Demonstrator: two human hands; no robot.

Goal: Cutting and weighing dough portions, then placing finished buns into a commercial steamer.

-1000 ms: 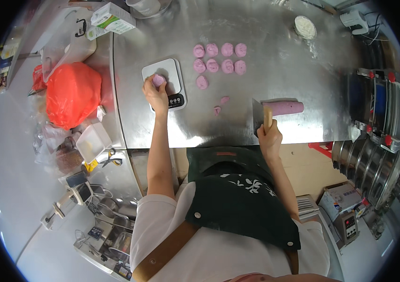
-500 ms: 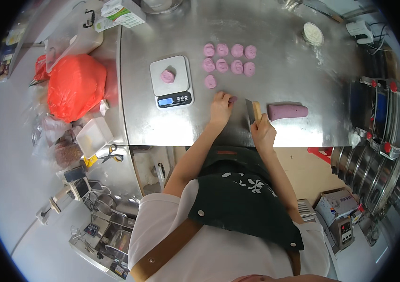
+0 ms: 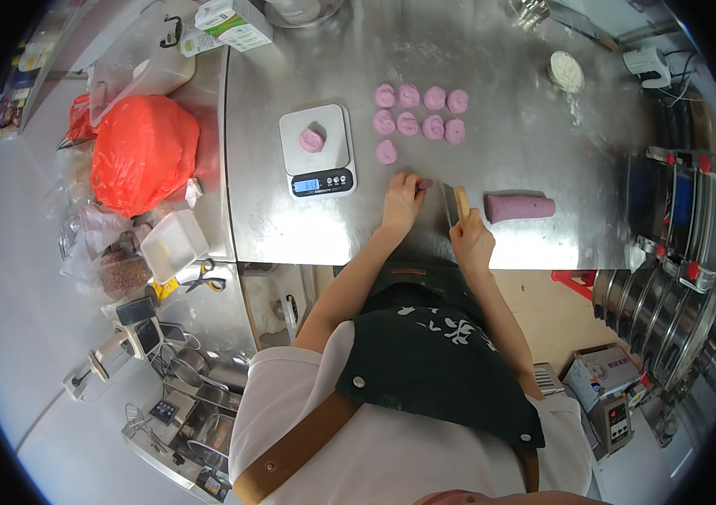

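Observation:
My left hand (image 3: 405, 198) pinches a small scrap of pink dough (image 3: 424, 184) at the steel counter's front. Just right of it, my right hand (image 3: 472, 240) grips the wooden handle of a metal dough scraper (image 3: 461, 204), its blade held upright. A pink dough log (image 3: 521, 207) lies to the right of the scraper. A single dough lump (image 3: 311, 140) sits on the digital scale (image 3: 318, 119) at the left, its display lit. Several pink dough pieces (image 3: 408, 123) are set out in rows behind my hands.
On the steel counter (image 3: 282, 236), a bowl of white powder (image 3: 566, 74) stands at back right, cartons (image 3: 231, 25) at back left. Left are a red bag (image 3: 145, 151), a white tub (image 3: 174, 246) and scissors (image 3: 210, 279). A steel rack (image 3: 678, 227) borders the right.
My left hand has left the dough lump on the scale and moved right to the small scrap, now pinched. My right hand and scraper have shifted slightly left. The whole view has shifted slightly.

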